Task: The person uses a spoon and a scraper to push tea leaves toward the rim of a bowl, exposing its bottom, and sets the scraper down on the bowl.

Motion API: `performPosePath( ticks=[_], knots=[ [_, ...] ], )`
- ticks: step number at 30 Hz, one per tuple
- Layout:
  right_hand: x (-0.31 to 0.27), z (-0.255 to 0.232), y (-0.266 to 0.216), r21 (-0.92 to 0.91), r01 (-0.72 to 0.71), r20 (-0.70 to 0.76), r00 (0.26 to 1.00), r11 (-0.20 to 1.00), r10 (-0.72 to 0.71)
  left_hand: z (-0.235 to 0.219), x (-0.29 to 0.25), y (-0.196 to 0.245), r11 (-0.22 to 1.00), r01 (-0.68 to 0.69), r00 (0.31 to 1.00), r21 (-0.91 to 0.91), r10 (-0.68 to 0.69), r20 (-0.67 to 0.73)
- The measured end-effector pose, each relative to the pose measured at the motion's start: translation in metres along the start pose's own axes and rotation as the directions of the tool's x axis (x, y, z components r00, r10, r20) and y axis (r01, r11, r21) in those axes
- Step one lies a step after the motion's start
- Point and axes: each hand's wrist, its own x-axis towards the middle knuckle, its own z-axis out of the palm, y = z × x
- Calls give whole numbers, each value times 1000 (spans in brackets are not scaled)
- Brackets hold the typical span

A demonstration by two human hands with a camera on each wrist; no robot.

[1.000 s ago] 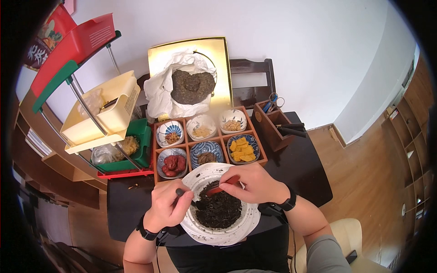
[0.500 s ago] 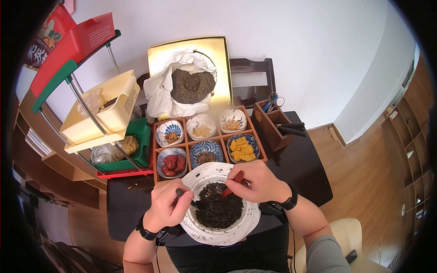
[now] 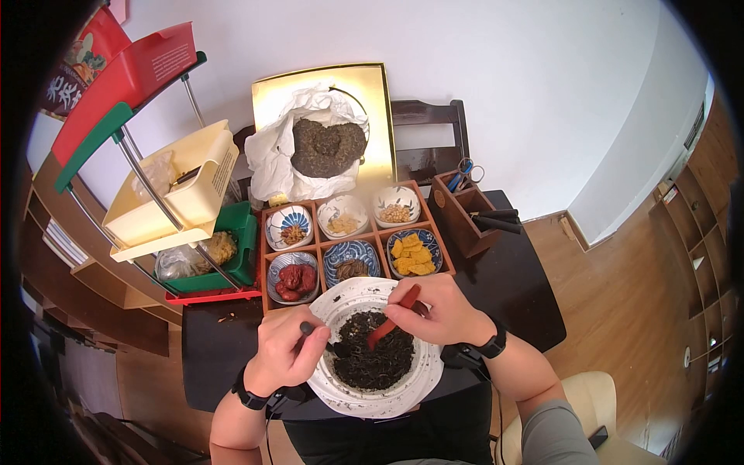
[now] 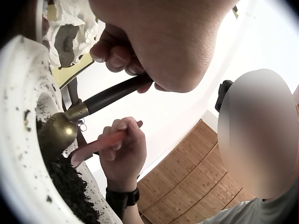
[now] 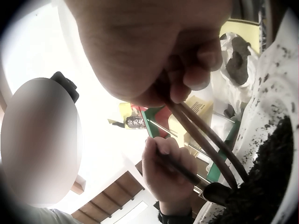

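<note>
A white bowl [image 3: 428,380] of dark loose tea leaves [image 3: 378,363] stands before me, specks scattered over its wide rim. My left hand [image 3: 287,349] grips the black handle of a small brass-headed scoop [image 4: 58,133], whose head dips among the leaves at the bowl's left side. On the other side, my right hand [image 3: 440,311] pinches reddish-brown wooden tongs [image 5: 203,133]. The two prongs slant down, their tips at the leaves close to the scoop. Both hands hang over the bowl's rim.
Behind the bowl, a wooden divided tray [image 3: 319,267] holds several small dishes of red dates, yellow pieces and other dry bits. A pressed tea cake [image 3: 329,147] lies in white paper farther back. A wooden holder [image 3: 463,225] stands right, a tiered rack [image 3: 167,194] left.
The right hand has shifted slightly right; its tongs swung from lying nearly flat to a steeper slant, and their tips then moved a little left. The left hand and scoop stay put.
</note>
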Motion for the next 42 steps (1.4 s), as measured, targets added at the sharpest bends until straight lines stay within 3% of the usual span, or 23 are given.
performPosePath(
  ticks=[9,15,23,32,39,41,42],
  knots=[
    [-1,1,2,-4,-14,40,999,1000,14,0,0,0,1000,-3,1000,17,3,1],
    [-1,1,2,-15,-56,-15,998,998,56,0,0,1,1000,8,1000,16,-8,1],
    [-2,2,10,-111,-13,-147,989,994,-4,0,0,1,1000,11,1000,19,-11,-4],
    [-1,7,5,-34,-37,-193,981,999,29,0,3,4,1000,-1,1000,15,2,-12],
    [-2,4,6,-39,-70,-168,984,997,63,1,1,-3,999,-32,999,36,33,-34],
    [-1,2,4,136,-99,-48,993,986,107,1,0,-5,998,-40,998,40,42,-39],
    [0,0,4,137,-101,-49,993,985,108,1,0,-5,999,-28,999,33,29,-37]
  ],
)
